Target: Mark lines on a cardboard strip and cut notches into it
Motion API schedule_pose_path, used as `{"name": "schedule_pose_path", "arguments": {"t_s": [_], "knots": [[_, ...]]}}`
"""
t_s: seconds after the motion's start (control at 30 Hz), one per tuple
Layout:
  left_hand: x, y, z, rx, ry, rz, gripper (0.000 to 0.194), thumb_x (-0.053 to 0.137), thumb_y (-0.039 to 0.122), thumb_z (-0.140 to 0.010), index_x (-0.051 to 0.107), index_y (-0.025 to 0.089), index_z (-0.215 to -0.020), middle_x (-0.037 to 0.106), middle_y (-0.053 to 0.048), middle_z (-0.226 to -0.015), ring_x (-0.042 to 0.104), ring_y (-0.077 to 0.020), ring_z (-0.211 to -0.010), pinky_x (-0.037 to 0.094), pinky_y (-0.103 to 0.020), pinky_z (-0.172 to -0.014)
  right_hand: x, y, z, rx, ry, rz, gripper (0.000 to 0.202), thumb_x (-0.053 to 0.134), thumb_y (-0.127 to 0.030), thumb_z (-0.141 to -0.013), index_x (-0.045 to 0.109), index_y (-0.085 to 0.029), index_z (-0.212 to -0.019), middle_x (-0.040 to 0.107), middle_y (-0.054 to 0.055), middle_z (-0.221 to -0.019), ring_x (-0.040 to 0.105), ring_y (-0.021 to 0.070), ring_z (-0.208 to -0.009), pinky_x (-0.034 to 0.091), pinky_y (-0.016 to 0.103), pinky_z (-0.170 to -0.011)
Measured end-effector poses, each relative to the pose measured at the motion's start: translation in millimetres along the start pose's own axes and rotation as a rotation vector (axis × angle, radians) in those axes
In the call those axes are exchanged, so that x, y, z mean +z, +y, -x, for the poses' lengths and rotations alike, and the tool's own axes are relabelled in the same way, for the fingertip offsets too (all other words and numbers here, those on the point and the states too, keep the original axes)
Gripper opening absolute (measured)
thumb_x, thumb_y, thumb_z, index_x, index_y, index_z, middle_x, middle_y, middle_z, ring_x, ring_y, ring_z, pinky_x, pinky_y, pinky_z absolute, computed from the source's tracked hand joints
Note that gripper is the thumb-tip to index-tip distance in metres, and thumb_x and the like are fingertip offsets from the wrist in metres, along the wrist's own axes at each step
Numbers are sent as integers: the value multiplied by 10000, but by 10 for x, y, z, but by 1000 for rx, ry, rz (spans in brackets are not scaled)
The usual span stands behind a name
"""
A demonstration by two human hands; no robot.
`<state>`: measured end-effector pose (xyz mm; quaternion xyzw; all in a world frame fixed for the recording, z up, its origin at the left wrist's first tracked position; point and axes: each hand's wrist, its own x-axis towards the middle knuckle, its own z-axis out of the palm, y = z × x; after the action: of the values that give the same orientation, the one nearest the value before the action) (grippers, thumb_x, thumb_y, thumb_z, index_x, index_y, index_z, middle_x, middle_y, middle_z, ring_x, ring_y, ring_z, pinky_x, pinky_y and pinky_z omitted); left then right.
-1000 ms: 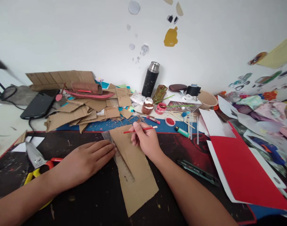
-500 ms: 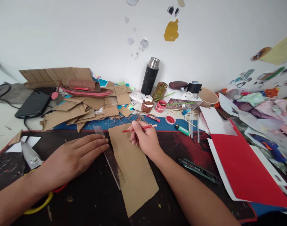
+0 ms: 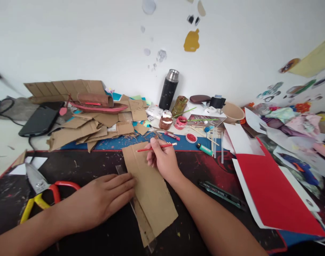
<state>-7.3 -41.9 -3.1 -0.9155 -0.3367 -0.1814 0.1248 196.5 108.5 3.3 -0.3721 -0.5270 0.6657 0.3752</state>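
A strip of brown cardboard [image 3: 158, 199] lies lengthwise in front of me on the dark mat. My left hand [image 3: 109, 195] rests flat, fingers stretched out, over a clear ruler [image 3: 138, 211] along the cardboard's left side. The ruler's lower part overlaps the cardboard, and its middle is hidden under the fingers. Above the upper part of the cardboard, my right hand [image 3: 163, 158] grips a slim red pencil [image 3: 142, 149] with its tip pointing left. Whether the tip touches the cardboard I cannot tell. Scissors [image 3: 38, 183] with red and yellow handles lie by my left forearm, which partly covers them.
A cutter knife [image 3: 222, 195] lies right of my right forearm, beside red card [image 3: 274, 188]. Behind are cardboard scraps [image 3: 71, 135], a model boat [image 3: 98, 105], paint jars [image 3: 166, 121], a black flask [image 3: 169, 89] and a green-labelled tube [image 3: 205, 149]. A phone [image 3: 41, 119] sits far left.
My left hand has slid the ruler right and toward me, so it now overlaps the cardboard's left edge. More of the scissors shows. The right hand still holds the pencil in nearly the same place.
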Motion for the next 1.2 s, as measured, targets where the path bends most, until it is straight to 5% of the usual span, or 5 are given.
{"name": "schedule_pose_path", "arguments": {"t_s": [0.23,0.8,1.2], "knots": [[122,42,141,-120,-32,71,453,498,41,-1059,738,203,-1408,838,-138,-1456,799,-256,-1353,675,-363,-1082,25,69,9,5,80,-90,672,800,-879,-865,693,-218,-818,601,-46,-518,524,111,-377,340,207,-364],[-37,47,61,-303,62,298,269,549,74,-1084,750,204,-1207,868,-129,-1237,846,-238,-1179,705,-334,-1020,174,32,196,58,-17,-42,651,784,-856,-908,712,-216,-812,592,-45,-522,531,112,-393,351,208,-379],[44,133,512,-234,29,66,591,534,118,-1073,688,286,-1618,767,-108,-1577,684,-331,-1475,629,-473,-1209,-132,-20,-76,-108,125,10,654,744,-875,-946,715,-230,-837,593,-45,-514,545,120,-397,375,223,-375]]}}
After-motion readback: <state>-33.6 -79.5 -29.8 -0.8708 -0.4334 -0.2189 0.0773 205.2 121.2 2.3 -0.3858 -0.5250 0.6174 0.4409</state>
